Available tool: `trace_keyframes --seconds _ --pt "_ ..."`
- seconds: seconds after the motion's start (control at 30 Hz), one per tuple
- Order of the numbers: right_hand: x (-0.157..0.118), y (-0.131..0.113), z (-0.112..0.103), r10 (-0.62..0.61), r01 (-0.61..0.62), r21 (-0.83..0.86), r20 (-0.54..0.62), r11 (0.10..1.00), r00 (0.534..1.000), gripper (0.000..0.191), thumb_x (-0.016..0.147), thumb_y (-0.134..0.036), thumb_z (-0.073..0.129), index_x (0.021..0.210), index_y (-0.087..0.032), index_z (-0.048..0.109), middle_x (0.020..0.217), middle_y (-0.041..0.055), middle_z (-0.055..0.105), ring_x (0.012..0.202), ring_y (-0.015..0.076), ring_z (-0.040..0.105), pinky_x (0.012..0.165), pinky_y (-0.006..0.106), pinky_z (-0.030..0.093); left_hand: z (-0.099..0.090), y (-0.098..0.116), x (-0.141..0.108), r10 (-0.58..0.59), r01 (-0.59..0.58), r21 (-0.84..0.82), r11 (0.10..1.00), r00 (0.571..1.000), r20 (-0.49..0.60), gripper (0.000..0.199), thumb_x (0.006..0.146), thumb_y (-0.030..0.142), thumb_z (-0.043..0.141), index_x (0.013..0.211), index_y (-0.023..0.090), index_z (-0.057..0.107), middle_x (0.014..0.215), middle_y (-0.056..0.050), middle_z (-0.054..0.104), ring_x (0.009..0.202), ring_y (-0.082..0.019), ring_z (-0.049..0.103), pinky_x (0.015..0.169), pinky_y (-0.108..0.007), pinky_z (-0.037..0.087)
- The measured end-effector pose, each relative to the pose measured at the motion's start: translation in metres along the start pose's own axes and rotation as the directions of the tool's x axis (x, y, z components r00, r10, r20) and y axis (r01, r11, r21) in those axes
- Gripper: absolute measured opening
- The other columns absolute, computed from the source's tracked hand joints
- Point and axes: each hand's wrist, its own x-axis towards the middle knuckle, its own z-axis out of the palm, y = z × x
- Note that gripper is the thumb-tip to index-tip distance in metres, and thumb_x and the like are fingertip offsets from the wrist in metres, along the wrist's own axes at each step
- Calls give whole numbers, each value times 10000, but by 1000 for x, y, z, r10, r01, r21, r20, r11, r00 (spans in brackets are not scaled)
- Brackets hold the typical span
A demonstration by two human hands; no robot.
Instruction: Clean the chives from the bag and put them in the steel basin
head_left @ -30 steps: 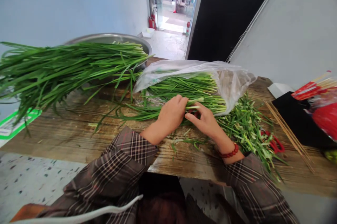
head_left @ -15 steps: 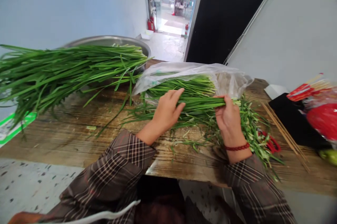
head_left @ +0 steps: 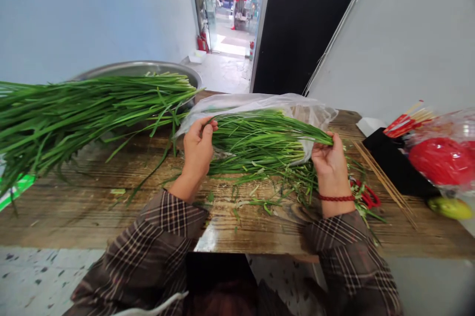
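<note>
My right hand (head_left: 329,170), with a red bead bracelet at the wrist, is closed around the pale stem ends of a bunch of garlic chives (head_left: 306,129). The bunch stretches leftward over more chives (head_left: 256,143) lying on a clear plastic bag (head_left: 241,100). At the leaf-tip end, my left hand (head_left: 198,150) has thumb and fingers pinched together on a thin green chive leaf. Loose trimmings (head_left: 297,182) are scattered on the wooden table (head_left: 148,222) under and beside my right hand.
On the left, a large heap of chives (head_left: 96,108) lies across a steel basin (head_left: 141,64). To the right are red-handled scissors (head_left: 369,197), thin wooden sticks (head_left: 386,182), a black box (head_left: 397,162) and a red plastic-wrapped item (head_left: 441,160). A glass door (head_left: 210,4) stands beyond.
My left hand has moved left and closed at the leaf tips. My right hand has shifted slightly right, and the held bunch now spreads over the chives on the bag.
</note>
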Motion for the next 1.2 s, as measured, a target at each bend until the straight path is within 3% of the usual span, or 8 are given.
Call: trace_keyframes --seconds 0.1,0.23,0.4,0.57,0.73,0.93,1.07,1.2 --pt "0 0 0 -7 7 -6 35 1000 999 237 907 -209 553 677 -162 582 551 -84 599 464 29 535 477 121 447 -1 2 0 48 -48 5 999 998 -50 272 924 323 490 1098 164 626 993 -65 674 894 -162 641 854 -330 510" --pt "-10 4 6 -102 109 -105 67 989 993 206 865 -288 619 705 -158 604 575 -69 619 490 48 558 471 143 454 -6 26 -5 292 -263 197 945 946 -139 349 954 379 465 1204 164 576 1153 -109 609 1054 -194 593 955 -373 472" --pt "-40 5 24 -221 253 -196 171 947 960 254 839 -375 635 712 -156 621 640 -26 654 550 82 588 518 190 490 -11 79 -16 565 -527 409 745 825 34 536 932 478 496 1377 185 434 1404 -150 459 1348 -278 396 1143 -488 293" --pt "-68 -15 40 -298 357 -218 261 908 918 268 856 -388 607 721 -158 631 675 -5 650 568 88 579 518 202 482 -16 117 -20 581 -557 374 742 812 55 478 923 540 469 1315 267 493 1383 -89 486 1338 -258 419 1141 -455 309" --pt "-78 -46 38 -318 349 -140 204 927 926 239 869 -352 598 727 -160 608 674 -33 627 571 61 574 493 162 456 -30 131 -30 486 -469 317 824 873 29 275 957 405 449 1028 204 623 1016 -55 652 970 -185 598 890 -342 483" --pt "-80 -64 25 -242 252 -47 150 967 959 142 854 -261 620 744 -177 593 681 -55 636 601 53 599 528 142 487 -30 124 -45 327 -414 189 890 870 370 225 898 317 518 869 201 709 868 -46 717 824 -182 639 744 -304 484" --pt "-87 -66 19 -210 215 -18 154 976 966 123 848 -261 625 759 -181 601 678 -57 644 588 54 599 502 145 476 -19 116 -43 64 -131 128 983 901 430 282 848 356 556 972 169 727 905 -73 739 781 -193 647 694 -305 480" --pt "-95 -65 19 -192 194 -1 152 981 970 108 836 -261 641 773 -176 617 688 -53 664 618 60 617 518 150 485 -5 122 -48 -136 166 -25 986 877 461 362 804 427 604 987 132 704 851 -73 727 700 -162 602 670 -289 461"
